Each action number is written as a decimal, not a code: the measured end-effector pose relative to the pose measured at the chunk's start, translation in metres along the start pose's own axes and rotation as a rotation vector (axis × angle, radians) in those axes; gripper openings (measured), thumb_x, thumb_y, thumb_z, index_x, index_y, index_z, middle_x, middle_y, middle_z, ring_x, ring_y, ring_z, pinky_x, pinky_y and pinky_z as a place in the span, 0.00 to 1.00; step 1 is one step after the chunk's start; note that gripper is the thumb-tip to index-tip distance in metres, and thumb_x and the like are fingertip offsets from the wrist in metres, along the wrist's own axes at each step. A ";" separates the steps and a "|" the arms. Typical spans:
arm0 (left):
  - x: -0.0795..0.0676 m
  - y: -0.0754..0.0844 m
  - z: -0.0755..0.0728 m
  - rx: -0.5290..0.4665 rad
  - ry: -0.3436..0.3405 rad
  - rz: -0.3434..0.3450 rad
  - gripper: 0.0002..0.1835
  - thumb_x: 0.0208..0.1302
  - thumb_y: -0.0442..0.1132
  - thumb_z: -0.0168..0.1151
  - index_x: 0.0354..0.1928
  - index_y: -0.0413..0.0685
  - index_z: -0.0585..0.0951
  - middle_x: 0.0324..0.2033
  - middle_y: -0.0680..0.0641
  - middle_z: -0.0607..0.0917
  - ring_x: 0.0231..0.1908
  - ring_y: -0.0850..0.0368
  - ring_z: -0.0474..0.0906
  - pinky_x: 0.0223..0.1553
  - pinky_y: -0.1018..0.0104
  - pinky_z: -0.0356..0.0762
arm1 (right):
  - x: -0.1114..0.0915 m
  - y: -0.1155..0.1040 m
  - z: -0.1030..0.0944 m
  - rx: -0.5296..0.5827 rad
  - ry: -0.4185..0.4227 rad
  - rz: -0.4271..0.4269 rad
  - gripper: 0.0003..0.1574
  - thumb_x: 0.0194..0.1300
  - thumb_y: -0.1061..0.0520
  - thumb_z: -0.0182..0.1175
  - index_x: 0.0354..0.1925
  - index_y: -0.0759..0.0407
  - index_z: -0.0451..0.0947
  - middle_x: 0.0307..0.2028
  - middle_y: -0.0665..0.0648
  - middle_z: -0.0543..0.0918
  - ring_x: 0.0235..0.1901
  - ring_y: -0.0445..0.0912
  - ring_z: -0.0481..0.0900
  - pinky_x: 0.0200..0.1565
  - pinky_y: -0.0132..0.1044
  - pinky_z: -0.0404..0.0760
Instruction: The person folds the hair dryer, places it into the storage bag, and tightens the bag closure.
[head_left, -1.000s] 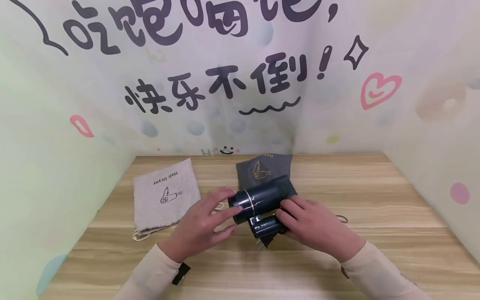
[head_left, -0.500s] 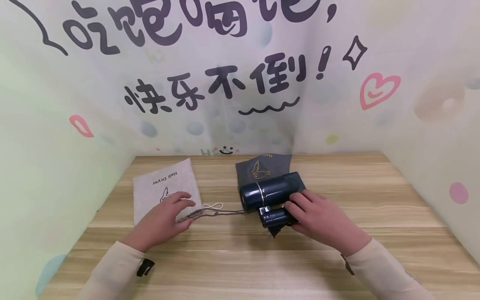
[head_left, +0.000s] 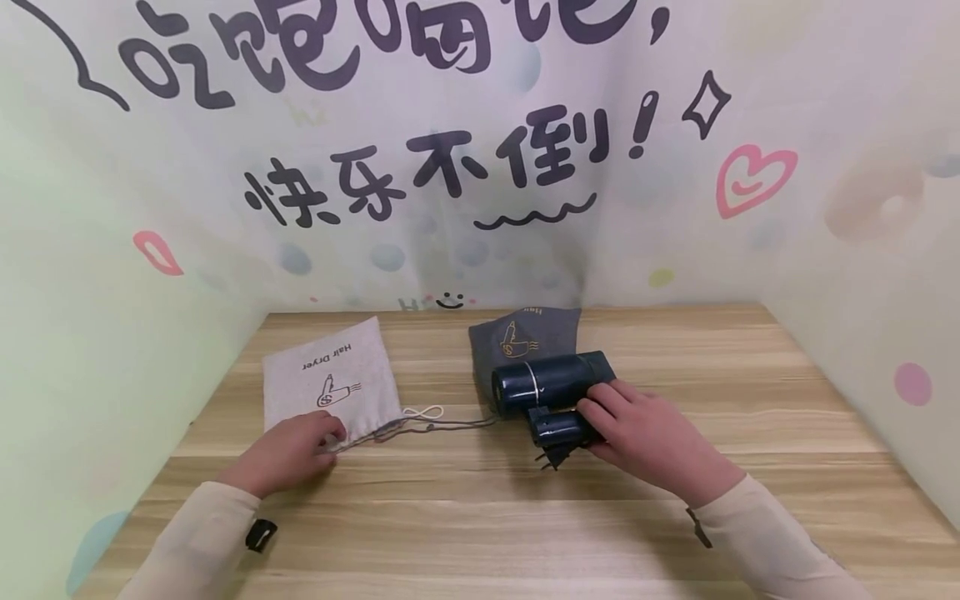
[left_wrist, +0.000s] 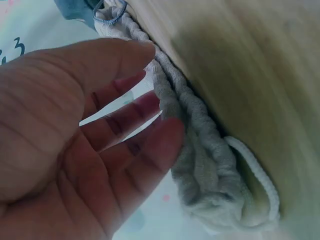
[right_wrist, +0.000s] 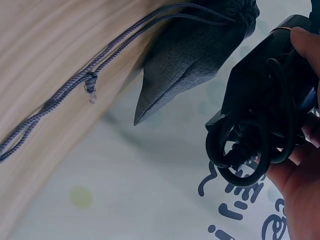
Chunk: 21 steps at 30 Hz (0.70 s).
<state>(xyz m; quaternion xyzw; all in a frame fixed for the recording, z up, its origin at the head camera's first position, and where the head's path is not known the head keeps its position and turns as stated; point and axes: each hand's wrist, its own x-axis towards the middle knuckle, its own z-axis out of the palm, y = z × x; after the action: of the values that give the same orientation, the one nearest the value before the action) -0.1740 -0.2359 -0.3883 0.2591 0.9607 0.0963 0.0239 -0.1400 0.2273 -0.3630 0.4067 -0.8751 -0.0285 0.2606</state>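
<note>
My right hand grips the folded handle of a dark blue hair dryer, tilted slightly, in front of a dark grey drawstring pouch. In the right wrist view, the dryer's black cord is coiled beside the fingers. My left hand is at the near edge of a light grey drawstring pouch printed "Hair Dryer". Seen from the left wrist, the thumb and loosely bent fingers stand apart at the pouch's gathered mouth; no firm pinch shows.
The dark pouch's drawstrings stretch left across the wooden table to the light pouch. A white drawstring loop lies beside them. A printed cloth stands behind the table, with side panels left and right.
My left hand has left the dryer's front end and moved left to the light pouch's near edge. The right hand has moved the dryer slightly right, keeping its grip.
</note>
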 end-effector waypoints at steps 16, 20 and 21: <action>0.006 -0.006 0.002 0.027 0.061 0.022 0.08 0.49 0.27 0.58 0.29 0.48 0.79 0.26 0.53 0.80 0.29 0.57 0.75 0.35 0.56 0.74 | 0.001 -0.003 0.003 0.008 0.016 0.018 0.30 0.45 0.46 0.70 0.45 0.57 0.73 0.40 0.54 0.73 0.38 0.48 0.73 0.32 0.42 0.79; 0.009 -0.003 0.001 -0.011 0.105 0.018 0.10 0.51 0.25 0.56 0.24 0.50 0.73 0.19 0.56 0.73 0.23 0.60 0.69 0.28 0.63 0.69 | 0.002 -0.003 0.002 0.001 0.019 0.016 0.30 0.45 0.47 0.70 0.45 0.57 0.73 0.40 0.53 0.73 0.38 0.48 0.73 0.32 0.41 0.79; 0.009 -0.002 0.001 -0.020 0.113 0.021 0.12 0.51 0.25 0.55 0.22 0.51 0.71 0.18 0.57 0.71 0.23 0.61 0.67 0.27 0.65 0.67 | 0.003 -0.003 0.002 0.002 0.021 0.015 0.30 0.44 0.47 0.70 0.44 0.57 0.73 0.40 0.53 0.73 0.38 0.48 0.73 0.31 0.41 0.79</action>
<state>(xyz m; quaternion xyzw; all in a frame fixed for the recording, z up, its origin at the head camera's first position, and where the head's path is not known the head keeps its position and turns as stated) -0.1834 -0.2331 -0.3894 0.2633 0.9567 0.1208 -0.0289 -0.1400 0.2227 -0.3647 0.4005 -0.8754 -0.0213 0.2698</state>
